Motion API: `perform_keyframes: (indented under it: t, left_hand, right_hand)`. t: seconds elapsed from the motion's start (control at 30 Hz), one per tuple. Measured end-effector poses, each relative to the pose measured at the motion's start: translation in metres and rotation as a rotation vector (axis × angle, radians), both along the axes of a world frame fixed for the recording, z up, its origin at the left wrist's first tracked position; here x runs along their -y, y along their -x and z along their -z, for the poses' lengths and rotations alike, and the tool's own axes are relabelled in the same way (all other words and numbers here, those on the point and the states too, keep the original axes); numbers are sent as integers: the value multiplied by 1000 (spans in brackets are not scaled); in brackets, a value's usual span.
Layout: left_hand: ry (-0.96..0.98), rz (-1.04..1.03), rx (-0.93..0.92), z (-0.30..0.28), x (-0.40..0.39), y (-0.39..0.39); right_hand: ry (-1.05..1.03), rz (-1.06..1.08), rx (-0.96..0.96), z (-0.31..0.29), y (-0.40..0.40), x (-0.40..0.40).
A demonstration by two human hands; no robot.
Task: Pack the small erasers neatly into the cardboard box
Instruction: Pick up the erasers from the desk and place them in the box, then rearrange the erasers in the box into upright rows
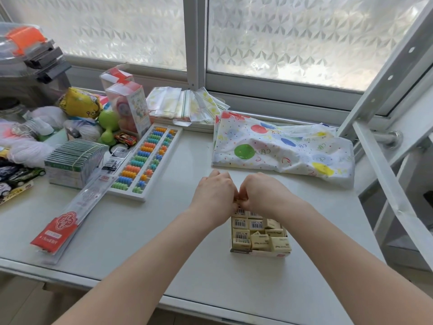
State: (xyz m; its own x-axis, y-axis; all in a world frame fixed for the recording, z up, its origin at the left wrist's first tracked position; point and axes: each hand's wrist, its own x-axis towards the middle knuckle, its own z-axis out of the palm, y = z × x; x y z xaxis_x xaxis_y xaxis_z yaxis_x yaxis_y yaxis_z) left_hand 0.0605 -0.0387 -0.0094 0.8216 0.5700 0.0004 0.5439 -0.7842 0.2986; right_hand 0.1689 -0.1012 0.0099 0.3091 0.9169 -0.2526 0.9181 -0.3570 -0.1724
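- The cardboard box (260,252) sits on the white table (164,231), at about 5 o'clock from the table's middle, close to the person.
- Cream small erasers (257,233) fill it; several show barcode labels upward, while some near the right side lie tilted.
- Both hands meet over the box's far end, at 12 o'clock from its centre.
- The left hand (214,195) has its fingers curled under, knuckles up; the right hand (262,193) is curled likewise, and the two touch at the fingertips.
- I cannot tell what, if anything, the fingers grasp.
- At 10 o'clock from the box lies a colourful abacus (146,160), with a red-ended packet (72,214) at 9 o'clock.
- At 1 o'clock rests a balloon-print bag (281,148).
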Motion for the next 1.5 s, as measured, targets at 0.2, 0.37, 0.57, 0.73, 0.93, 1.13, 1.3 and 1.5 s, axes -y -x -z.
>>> perform_keyframes:
  t: [0.2,0.37,0.57,0.73,0.93,1.13,1.3,1.5]
  left_hand:
    - [41,-7,12,0,-1,2]
    - [41,12,96,2,-2,5]
    - [86,15,228,4,-4,6]
    - [572,-111,495,-8,-4,13]
    - [1401,-436,857,-16,16,11]
    - [1397,-476,790,-15,15,9]
    - [1303,-249,528,-23,3,14]
    - [1154,-313,629,-18,-4,16]
  right_hand:
    - [-13,-113,-3,-6,-7,-1]
    - [-69,-190,20,-8,-9,4]
    - [-181,-196,-43,-16,-13,13]
    - [-288,-117,-206,-21,-16,21]
    - [-537,116,-132,-18,2,33]
    - [-298,156,-82,-27,5,40]
    - [-310,-94,-289,-37,-7,41]
    - [-402,-4,-270,-26,-14,36]
